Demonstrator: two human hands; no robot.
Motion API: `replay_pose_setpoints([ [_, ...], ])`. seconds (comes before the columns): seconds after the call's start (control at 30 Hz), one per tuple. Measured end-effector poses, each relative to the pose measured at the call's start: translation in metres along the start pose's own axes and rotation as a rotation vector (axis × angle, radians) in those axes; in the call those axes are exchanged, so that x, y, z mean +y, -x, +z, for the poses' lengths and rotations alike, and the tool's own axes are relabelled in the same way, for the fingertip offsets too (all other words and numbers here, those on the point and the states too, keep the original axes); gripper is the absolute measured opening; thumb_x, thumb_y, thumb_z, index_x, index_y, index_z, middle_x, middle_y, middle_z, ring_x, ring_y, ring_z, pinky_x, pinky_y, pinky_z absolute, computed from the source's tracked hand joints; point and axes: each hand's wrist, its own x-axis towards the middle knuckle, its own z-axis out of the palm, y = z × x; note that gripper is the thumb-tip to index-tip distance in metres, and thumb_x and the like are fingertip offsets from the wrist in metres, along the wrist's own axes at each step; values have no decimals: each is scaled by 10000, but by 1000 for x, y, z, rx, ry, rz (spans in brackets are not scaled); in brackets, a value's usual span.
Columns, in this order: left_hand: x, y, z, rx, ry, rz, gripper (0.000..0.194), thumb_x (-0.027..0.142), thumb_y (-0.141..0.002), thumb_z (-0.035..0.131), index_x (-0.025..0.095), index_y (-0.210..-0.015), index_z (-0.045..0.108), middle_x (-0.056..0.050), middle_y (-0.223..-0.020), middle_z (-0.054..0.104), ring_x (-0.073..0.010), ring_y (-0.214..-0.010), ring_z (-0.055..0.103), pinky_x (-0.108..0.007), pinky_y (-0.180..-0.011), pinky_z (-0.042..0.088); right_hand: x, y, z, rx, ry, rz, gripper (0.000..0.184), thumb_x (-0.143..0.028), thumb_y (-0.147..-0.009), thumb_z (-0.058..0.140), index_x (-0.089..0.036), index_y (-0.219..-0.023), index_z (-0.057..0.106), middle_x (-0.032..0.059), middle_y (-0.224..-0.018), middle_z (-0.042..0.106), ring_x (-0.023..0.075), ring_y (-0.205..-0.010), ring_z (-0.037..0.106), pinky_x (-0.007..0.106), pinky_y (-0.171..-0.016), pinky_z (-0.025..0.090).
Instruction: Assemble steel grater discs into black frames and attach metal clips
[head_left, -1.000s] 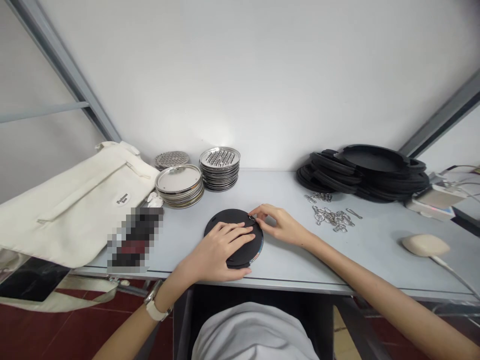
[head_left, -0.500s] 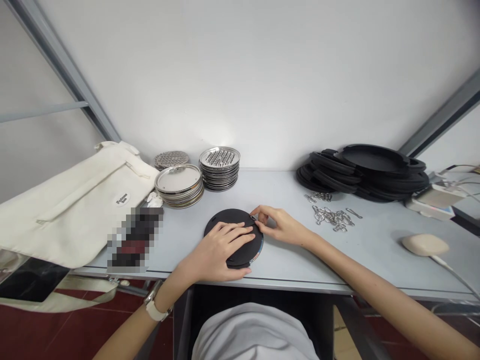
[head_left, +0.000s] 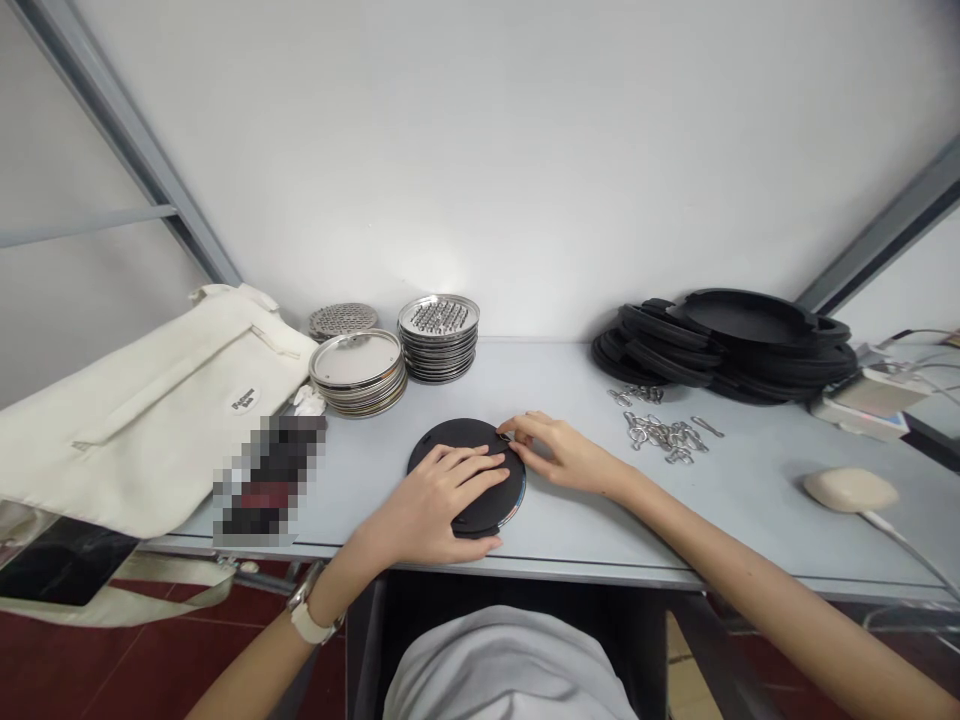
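A round black disc (head_left: 448, 432) lies flat on the table in front of me, a shiny strip showing along its right rim. My left hand (head_left: 444, 492) rests across its top, fingers outstretched and thumb by the near edge. At the disc's upper right, my right hand (head_left: 546, 447) has thumb and index finger pinched on a small metal clip (head_left: 502, 436), mostly hidden by the fingertips. Several loose metal clips (head_left: 664, 434) lie in a pile to the right of that hand.
Behind the disc stand stacks of round metal grater plates (head_left: 439, 340) and smooth-topped metal discs (head_left: 358, 375). Black round trays (head_left: 750, 320) are heaped at the back right. A cream bag (head_left: 165, 410) lies on the left, a cream corded device (head_left: 850, 490) on the right.
My right fingertips have shifted very slightly left over the disc's edge. My left hand stays in place on the disc.
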Motion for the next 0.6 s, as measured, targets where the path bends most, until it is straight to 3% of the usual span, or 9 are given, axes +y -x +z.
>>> replay_pose_setpoints([
  [0.6, 1, 0, -1, 1, 8, -3, 646, 446, -777, 629, 253, -1354, 412, -46, -1406, 457, -258, -1315, 372, -417, -1067, 284, -1, 0, -2, -12, 3, 4, 230, -211, -947, 408, -192, -1133, 541, 68, -900, 580, 181, -865, 554, 321, -801, 467],
])
